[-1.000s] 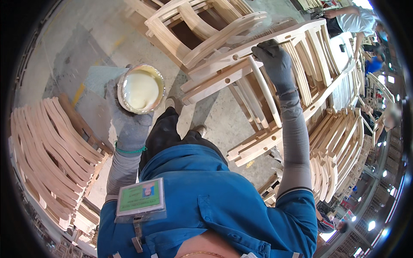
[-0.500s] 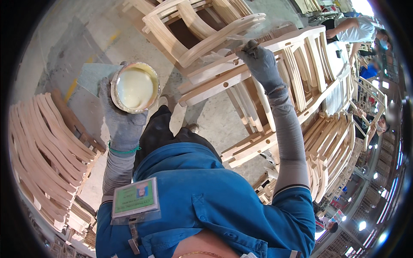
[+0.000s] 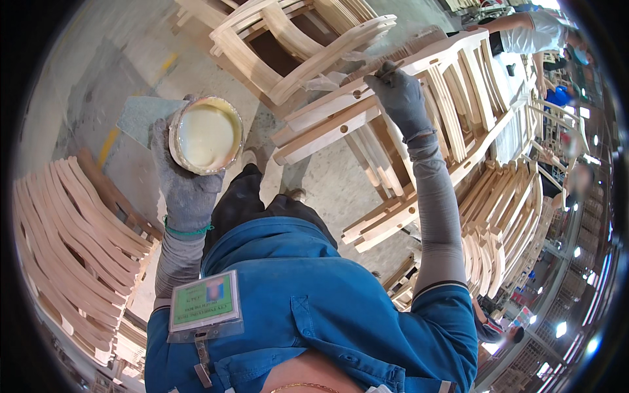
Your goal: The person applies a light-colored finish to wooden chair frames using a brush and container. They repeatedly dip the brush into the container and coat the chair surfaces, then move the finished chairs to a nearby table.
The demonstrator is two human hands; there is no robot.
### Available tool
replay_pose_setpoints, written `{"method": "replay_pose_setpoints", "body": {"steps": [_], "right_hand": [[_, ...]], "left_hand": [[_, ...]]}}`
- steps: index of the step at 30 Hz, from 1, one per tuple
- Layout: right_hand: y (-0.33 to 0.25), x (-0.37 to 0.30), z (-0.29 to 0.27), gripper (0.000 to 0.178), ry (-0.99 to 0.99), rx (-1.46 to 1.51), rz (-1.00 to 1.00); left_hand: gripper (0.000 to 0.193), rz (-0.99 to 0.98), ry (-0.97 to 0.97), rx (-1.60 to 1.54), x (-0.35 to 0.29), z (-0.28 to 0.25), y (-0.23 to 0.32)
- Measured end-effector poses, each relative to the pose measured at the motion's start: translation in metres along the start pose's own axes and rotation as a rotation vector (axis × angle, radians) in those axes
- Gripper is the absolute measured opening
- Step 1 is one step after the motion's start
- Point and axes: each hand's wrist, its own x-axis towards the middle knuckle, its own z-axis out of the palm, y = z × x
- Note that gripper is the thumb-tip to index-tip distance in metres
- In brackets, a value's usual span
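My left hand (image 3: 187,190), in a grey glove with a green band at the wrist, is closed around a round tub (image 3: 174,141). Pale cream liquid (image 3: 208,136) lies inside, and drips coat the tub's rim. A grey flat sheet (image 3: 147,118) shows beside the fingers; whether they hold it I cannot tell. My right hand (image 3: 403,101), also gloved in grey, is closed over the end of a wooden frame stack (image 3: 321,134). Something small and dark shows at its fingertips, too unclear to name.
Curved wooden slats (image 3: 72,242) are stacked at the left. More wooden frames (image 3: 288,39) stand at the far side, and another pile (image 3: 498,223) is at the right. A co-worker (image 3: 537,33) stands at the far right.
The view has shifted slightly, so the slats at the left sit lower. My right hand is a little lower in the picture, still closed. The left hand holds the tub as before.
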Motion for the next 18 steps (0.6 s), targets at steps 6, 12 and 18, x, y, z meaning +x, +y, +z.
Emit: {"method": "replay_pose_setpoints", "body": {"steps": [6, 12, 18], "right_hand": [[0.003, -0.010, 0.005, 0.024, 0.178, 0.258, 0.073], [0.011, -0.089, -0.042, 0.017, 0.450, 0.722, 0.316], [0.037, -0.261, -0.073, 0.013, 0.946, 0.707, 0.548]], "left_hand": [[0.054, -0.117, -0.126, -0.183, 0.016, -0.003, -0.010], [0.056, -0.545, -0.256, -0.914, 0.042, 0.013, -0.003], [0.056, -0.673, -0.454, -1.013, 0.054, 0.050, 0.001]]}}
